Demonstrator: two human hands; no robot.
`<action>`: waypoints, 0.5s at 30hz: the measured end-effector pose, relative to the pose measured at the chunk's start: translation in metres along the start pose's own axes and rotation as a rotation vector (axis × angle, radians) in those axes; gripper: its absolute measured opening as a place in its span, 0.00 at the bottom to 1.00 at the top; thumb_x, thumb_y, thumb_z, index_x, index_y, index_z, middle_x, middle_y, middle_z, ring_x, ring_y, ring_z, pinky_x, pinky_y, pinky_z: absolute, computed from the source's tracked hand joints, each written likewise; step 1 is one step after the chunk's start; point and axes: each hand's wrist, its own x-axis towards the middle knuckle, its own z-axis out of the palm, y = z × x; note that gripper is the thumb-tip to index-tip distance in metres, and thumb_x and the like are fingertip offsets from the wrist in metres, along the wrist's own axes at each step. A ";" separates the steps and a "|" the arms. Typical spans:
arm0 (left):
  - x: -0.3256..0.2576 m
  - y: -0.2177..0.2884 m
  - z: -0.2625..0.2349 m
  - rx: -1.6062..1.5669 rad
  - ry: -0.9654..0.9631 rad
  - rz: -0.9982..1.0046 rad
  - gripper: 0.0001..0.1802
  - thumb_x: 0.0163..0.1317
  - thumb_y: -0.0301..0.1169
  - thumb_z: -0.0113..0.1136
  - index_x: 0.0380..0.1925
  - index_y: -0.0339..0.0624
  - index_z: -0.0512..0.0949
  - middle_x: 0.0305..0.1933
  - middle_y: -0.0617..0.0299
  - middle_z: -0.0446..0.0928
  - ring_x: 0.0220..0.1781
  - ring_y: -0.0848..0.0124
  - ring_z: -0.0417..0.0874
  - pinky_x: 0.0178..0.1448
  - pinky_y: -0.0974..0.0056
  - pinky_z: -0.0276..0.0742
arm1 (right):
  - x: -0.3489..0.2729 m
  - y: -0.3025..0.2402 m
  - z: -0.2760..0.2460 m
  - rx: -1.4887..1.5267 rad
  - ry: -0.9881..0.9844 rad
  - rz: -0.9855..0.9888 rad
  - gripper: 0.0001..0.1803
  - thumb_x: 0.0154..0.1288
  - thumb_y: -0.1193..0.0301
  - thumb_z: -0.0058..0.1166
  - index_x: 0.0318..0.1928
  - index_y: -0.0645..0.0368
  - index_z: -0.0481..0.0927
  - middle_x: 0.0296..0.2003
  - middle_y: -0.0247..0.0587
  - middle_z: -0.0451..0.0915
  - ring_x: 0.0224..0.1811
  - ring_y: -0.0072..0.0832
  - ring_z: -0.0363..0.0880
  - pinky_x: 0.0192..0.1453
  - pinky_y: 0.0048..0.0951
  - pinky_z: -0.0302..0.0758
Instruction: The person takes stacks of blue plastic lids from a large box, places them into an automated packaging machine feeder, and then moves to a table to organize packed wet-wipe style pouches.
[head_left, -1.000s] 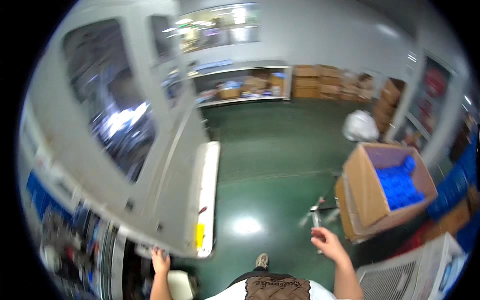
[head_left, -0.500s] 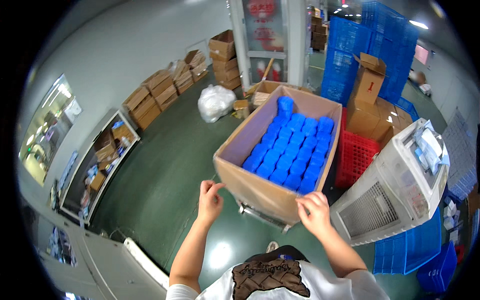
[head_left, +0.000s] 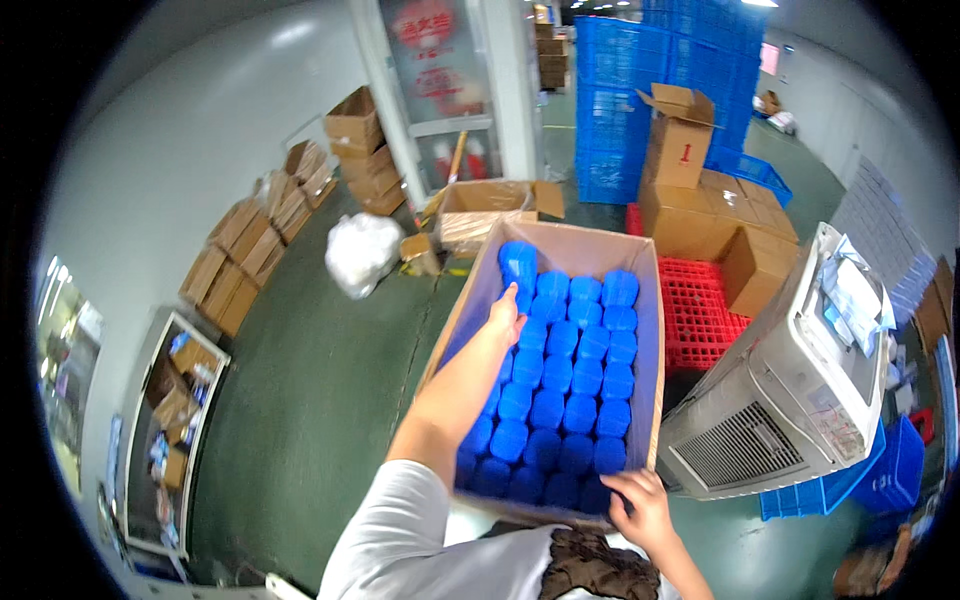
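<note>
A tall cardboard box (head_left: 652, 330) stands in front of me, packed with rows of rounded blue pieces (head_left: 553, 370) whose exact kind I cannot make out. At its far left corner, one longer blue piece (head_left: 518, 262) sticks up above the others. My left hand (head_left: 507, 312) reaches over the box to this piece's near end, fingers stretched forward and partly apart; a firm hold does not show. By the near right corner is my right hand (head_left: 640, 508), at the box's rim, its fingers loosely bent and the thumb apart from them.
Right of the box are a red plastic crate (head_left: 693, 310), brown cartons (head_left: 700, 205) and a grey-white machine (head_left: 765, 425). Tall blue crate stacks (head_left: 612, 110) stand behind. To the left lie a white plastic bag (head_left: 362, 255) and cartons (head_left: 237, 260) along the wall.
My left hand has moved from beside the box's near left corner to the raised blue piece at the far left. My right hand stays near the near right corner. The view has shifted closer over the box.
</note>
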 end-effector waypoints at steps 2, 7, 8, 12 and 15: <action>0.070 0.007 -0.023 -0.101 -0.072 0.036 0.44 0.57 0.57 0.49 0.64 0.39 0.49 0.68 0.55 0.50 0.67 0.54 0.54 0.66 0.57 0.56 | -0.003 -0.015 0.001 0.017 -0.025 0.018 0.16 0.44 0.79 0.50 0.38 0.56 0.79 0.33 0.41 0.79 0.36 0.37 0.76 0.41 0.34 0.70; 0.127 -0.001 0.037 -0.421 0.023 -0.070 0.56 0.43 0.64 0.58 0.63 0.40 0.49 0.68 0.55 0.50 0.67 0.55 0.53 0.65 0.44 0.52 | -0.015 -0.024 -0.012 0.014 -0.090 0.323 0.20 0.50 0.72 0.51 0.47 0.59 0.75 0.48 0.47 0.74 0.53 0.42 0.70 0.55 0.43 0.65; 0.129 -0.001 0.047 -0.450 0.041 -0.090 0.57 0.41 0.64 0.60 0.63 0.40 0.47 0.68 0.55 0.50 0.67 0.55 0.53 0.65 0.45 0.52 | -0.007 -0.032 -0.014 -0.020 -0.025 0.332 0.18 0.49 0.76 0.50 0.44 0.60 0.76 0.46 0.47 0.75 0.50 0.41 0.72 0.54 0.39 0.67; 0.121 0.015 0.063 -0.445 0.270 -0.088 0.62 0.34 0.59 0.68 0.62 0.35 0.47 0.67 0.50 0.53 0.65 0.58 0.58 0.66 0.53 0.53 | 0.000 -0.041 -0.007 -0.089 0.049 0.379 0.18 0.51 0.78 0.50 0.46 0.59 0.75 0.47 0.45 0.74 0.47 0.39 0.73 0.51 0.34 0.69; 0.126 0.016 0.055 -0.343 0.398 -0.079 0.61 0.32 0.61 0.67 0.59 0.31 0.52 0.64 0.46 0.56 0.62 0.55 0.62 0.65 0.55 0.57 | 0.015 -0.053 -0.008 -0.188 0.109 0.405 0.17 0.41 0.79 0.53 0.37 0.58 0.79 0.41 0.43 0.77 0.42 0.39 0.74 0.46 0.35 0.70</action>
